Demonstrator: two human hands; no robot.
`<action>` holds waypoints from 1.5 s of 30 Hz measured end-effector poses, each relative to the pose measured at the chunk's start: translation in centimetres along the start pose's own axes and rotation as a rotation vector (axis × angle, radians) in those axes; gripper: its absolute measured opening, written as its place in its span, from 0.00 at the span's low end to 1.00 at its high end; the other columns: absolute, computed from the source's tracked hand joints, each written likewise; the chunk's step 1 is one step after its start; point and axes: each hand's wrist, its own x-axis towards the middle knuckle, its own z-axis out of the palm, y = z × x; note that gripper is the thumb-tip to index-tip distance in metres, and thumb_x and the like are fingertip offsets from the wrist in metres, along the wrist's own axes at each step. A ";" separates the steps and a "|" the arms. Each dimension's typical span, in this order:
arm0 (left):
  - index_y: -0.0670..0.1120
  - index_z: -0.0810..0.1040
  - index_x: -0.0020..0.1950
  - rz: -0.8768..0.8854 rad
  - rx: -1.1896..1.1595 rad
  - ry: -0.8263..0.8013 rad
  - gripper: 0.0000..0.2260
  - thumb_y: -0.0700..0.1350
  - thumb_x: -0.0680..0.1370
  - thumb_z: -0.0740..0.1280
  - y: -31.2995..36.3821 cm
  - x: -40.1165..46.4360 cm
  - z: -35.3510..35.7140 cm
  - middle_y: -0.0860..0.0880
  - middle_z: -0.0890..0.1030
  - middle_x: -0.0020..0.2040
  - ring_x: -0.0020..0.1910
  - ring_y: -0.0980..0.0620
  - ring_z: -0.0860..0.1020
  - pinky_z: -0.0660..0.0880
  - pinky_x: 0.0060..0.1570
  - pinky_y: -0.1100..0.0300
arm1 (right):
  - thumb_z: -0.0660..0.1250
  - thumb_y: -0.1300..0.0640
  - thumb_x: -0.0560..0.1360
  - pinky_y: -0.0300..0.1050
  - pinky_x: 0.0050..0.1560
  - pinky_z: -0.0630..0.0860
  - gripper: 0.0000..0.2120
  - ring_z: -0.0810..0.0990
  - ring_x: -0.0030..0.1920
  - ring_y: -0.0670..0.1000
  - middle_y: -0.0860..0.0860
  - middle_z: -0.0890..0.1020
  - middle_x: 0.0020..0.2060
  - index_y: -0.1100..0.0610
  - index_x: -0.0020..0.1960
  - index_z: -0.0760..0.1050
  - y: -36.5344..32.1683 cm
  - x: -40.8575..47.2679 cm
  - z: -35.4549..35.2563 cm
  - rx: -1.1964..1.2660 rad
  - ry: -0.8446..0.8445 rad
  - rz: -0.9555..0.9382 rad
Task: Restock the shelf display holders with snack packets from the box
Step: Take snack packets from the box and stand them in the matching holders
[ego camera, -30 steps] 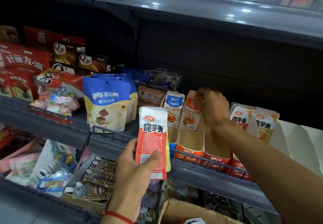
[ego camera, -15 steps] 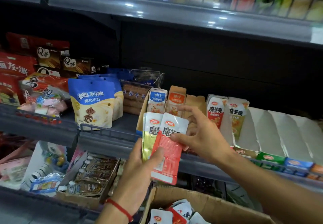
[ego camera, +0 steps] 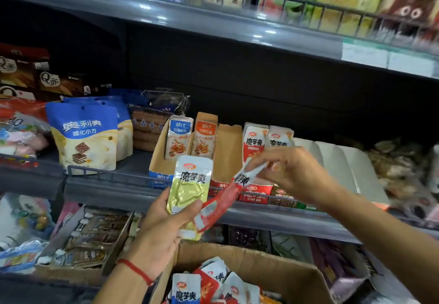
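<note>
My left hand (ego camera: pixel 164 230) grips a yellow-green snack packet (ego camera: pixel 190 185), upright in front of the shelf. My right hand (ego camera: pixel 292 173) pinches the top of a red packet (ego camera: pixel 221 204) and holds it slanted, its lower end still against my left thumb. Behind them stand cardboard display holders (ego camera: pixel 228 151): two hold orange-and-blue packets, one is empty, and to the right are red and pale packets (ego camera: pixel 254 144). The open cardboard box (ego camera: pixel 268 265) below holds several loose packets (ego camera: pixel 187 292).
Blue wafer bags (ego camera: pixel 83 135) and brown cartons stand to the left on the same shelf. White empty holders (ego camera: pixel 337 161) stretch right. A wire rail (ego camera: pixel 114 173) fronts the shelf. An upper shelf (ego camera: pixel 213 23) overhangs. More goods fill the lower shelf.
My right hand went from the holders to the packets in my left hand and drew the red one up and to the right. The yellow-green packet now shows fully. The view tilted down.
</note>
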 end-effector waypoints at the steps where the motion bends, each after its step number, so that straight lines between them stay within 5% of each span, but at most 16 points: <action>1: 0.44 0.77 0.64 0.016 0.001 0.012 0.22 0.38 0.70 0.73 0.1 0.0 -0.1 0.38 0.86 0.52 0.40 0.41 0.84 0.82 0.36 0.52 | 0.71 0.54 0.76 0.34 0.48 0.78 0.06 0.80 0.50 0.43 0.43 0.81 0.51 0.49 0.51 0.84 0.4 0.2 -0.9 -0.020 0.034 0.020; 6: 0.44 0.77 0.63 0.074 0.026 0.057 0.20 0.40 0.71 0.72 0.5 0.1 -1.0 0.36 0.85 0.50 0.38 0.40 0.84 0.81 0.38 0.50 | 0.65 0.48 0.80 0.53 0.43 0.83 0.09 0.82 0.46 0.51 0.51 0.83 0.50 0.54 0.50 0.77 3.3 1.5 -5.7 -0.198 0.157 0.231; 10: 0.45 0.78 0.63 0.075 0.045 0.064 0.20 0.40 0.71 0.72 0.5 0.2 -1.1 0.37 0.85 0.49 0.39 0.39 0.83 0.80 0.41 0.49 | 0.64 0.47 0.82 0.39 0.37 0.74 0.07 0.79 0.46 0.46 0.51 0.82 0.52 0.50 0.51 0.71 4.9 3.1 -6.7 -0.318 0.085 0.331; 14: 0.45 0.78 0.63 0.075 0.051 0.069 0.19 0.40 0.72 0.72 0.5 0.4 -1.2 0.37 0.86 0.49 0.39 0.39 0.84 0.79 0.41 0.49 | 0.64 0.50 0.83 0.49 0.55 0.77 0.12 0.76 0.65 0.57 0.54 0.77 0.66 0.51 0.65 0.71 5.5 4.9 -6.1 -0.350 -0.006 0.445; 16: 0.45 0.78 0.63 0.077 0.056 0.073 0.19 0.40 0.72 0.72 0.5 0.6 -1.3 0.37 0.86 0.49 0.39 0.38 0.84 0.79 0.40 0.48 | 0.63 0.48 0.83 0.54 0.61 0.76 0.19 0.75 0.67 0.58 0.55 0.75 0.68 0.50 0.73 0.68 5.9 6.0 -5.6 -0.384 -0.050 0.489; 19: 0.46 0.78 0.62 0.078 0.055 0.072 0.18 0.40 0.72 0.72 0.6 0.7 -1.2 0.37 0.86 0.49 0.39 0.38 0.84 0.79 0.41 0.48 | 0.64 0.46 0.82 0.52 0.55 0.78 0.18 0.78 0.58 0.55 0.54 0.78 0.63 0.49 0.71 0.71 6.5 7.6 -3.9 -0.395 -0.150 0.491; 24: 0.46 0.78 0.62 0.082 0.065 0.060 0.19 0.40 0.71 0.72 0.8 0.7 -1.1 0.38 0.86 0.48 0.38 0.38 0.83 0.78 0.40 0.49 | 0.68 0.45 0.80 0.54 0.60 0.79 0.21 0.80 0.61 0.56 0.53 0.80 0.64 0.48 0.70 0.74 7.0 9.2 0.3 -0.501 -0.188 0.481; 36: 0.45 0.78 0.62 0.101 0.081 0.056 0.15 0.37 0.76 0.71 1.1 1.1 -1.6 0.37 0.86 0.49 0.39 0.36 0.84 0.78 0.37 0.50 | 0.70 0.46 0.79 0.53 0.53 0.80 0.15 0.83 0.56 0.57 0.55 0.83 0.57 0.55 0.60 0.79 9.3 9.8 2.9 -0.672 0.094 0.368; 45: 0.46 0.77 0.63 0.078 0.077 0.036 0.16 0.34 0.77 0.69 1.0 1.0 -1.4 0.37 0.86 0.49 0.40 0.35 0.84 0.79 0.38 0.50 | 0.72 0.47 0.78 0.58 0.55 0.80 0.24 0.79 0.63 0.60 0.57 0.77 0.65 0.57 0.68 0.72 9.6 9.2 4.1 -0.679 0.171 0.356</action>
